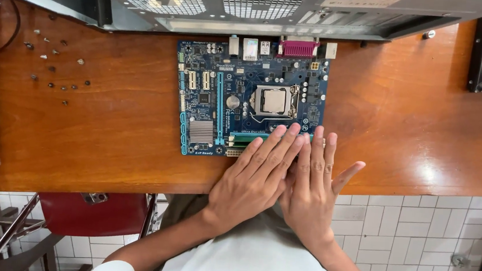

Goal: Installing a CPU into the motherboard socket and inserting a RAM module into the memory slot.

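A polished wooden desk (107, 135) with a warm reddish grain stands over a floor of white tiles (419, 226), and a red chair (95, 213) is tucked beneath it. A blue circuit board (209, 101) lies flat near the desk's front edge, its square metal socket (273, 101) shining at the middle. The left hand (257, 177) and right hand (312, 185) rest side by side on the board's near edge, fingers stretched flat and gripping nothing. A grey perforated computer case (217, 5) sits behind, and small screws (55, 70) are scattered to one side.
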